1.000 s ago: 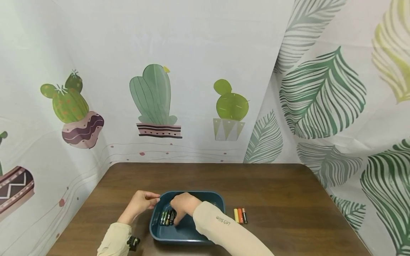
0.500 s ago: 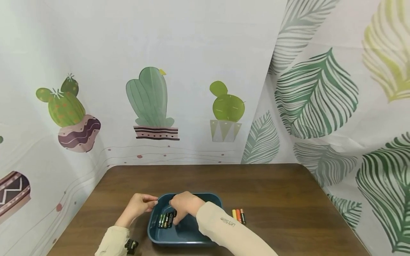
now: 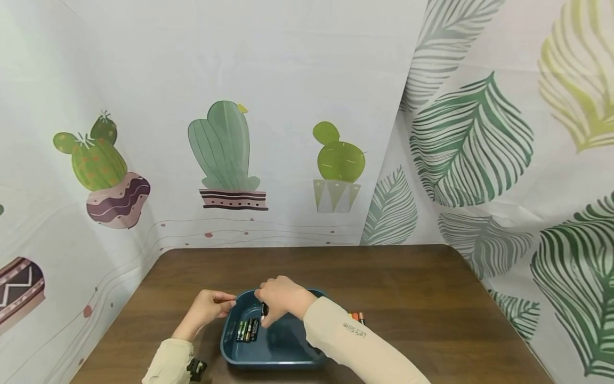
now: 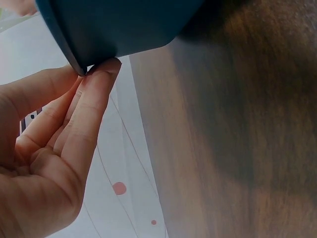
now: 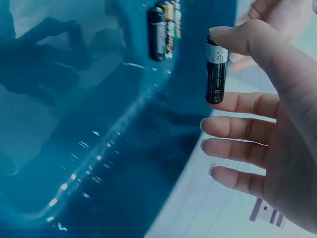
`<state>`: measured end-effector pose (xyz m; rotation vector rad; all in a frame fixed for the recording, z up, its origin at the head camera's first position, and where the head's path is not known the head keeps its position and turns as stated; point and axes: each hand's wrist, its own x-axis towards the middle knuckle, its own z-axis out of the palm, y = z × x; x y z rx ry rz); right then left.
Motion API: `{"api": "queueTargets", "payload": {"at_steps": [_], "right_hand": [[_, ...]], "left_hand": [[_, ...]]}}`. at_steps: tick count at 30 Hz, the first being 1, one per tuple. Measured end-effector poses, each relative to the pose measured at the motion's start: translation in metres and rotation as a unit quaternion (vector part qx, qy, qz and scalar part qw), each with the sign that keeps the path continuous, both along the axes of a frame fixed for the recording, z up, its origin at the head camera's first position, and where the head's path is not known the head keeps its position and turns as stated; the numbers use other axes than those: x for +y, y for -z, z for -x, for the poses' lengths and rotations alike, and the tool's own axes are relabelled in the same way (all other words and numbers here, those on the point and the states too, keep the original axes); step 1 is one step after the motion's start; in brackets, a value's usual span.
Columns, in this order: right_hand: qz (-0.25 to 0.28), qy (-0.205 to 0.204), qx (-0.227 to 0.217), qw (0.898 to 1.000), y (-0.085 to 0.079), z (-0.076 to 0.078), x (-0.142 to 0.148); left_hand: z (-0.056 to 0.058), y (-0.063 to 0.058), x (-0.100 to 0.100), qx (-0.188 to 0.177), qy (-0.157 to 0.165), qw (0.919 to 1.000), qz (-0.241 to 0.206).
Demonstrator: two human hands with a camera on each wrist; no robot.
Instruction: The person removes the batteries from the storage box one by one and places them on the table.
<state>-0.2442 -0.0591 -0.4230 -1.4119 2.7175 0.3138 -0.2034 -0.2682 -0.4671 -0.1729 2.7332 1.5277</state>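
Note:
My right hand (image 3: 283,300) pinches a black battery with a silver band (image 5: 216,74) by its ends, between thumb and index finger, above the blue plastic basin (image 3: 278,366). The other fingers extend apart from it in the right wrist view. Inside the basin, at the left, several dark batteries (image 3: 247,330) lie side by side. My left hand (image 3: 203,312) pinches the basin's rim at its far left corner; in the left wrist view the thumb and fingertips meet at the rim (image 4: 74,62).
Right of the basin, yellow, orange and dark batteries (image 3: 357,317) lie on the brown wooden table (image 3: 408,298), partly hidden by my right sleeve (image 3: 355,336). A printed cloth (image 3: 288,80) with cacti and leaves hangs behind the table.
The right hand has risen from the row of batteries and moved slightly right and away, carrying one battery. My left hand stays at the rim. The head view has shifted slightly.

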Motion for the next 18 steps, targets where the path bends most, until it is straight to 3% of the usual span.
{"api": "queueTargets", "payload": {"at_steps": [9, 18], "right_hand": [[0.028, 0.006, 0.021, 0.999, -0.018, 0.006, 0.019], [0.06, -0.011, 0.048, 0.997, -0.024, 0.002, 0.039]], "left_hand": [[0.0, 0.003, -0.001, 0.002, -0.003, 1.0, -0.001], [0.001, 0.004, 0.0, 0.004, -0.007, 1.0, 0.0]]}}
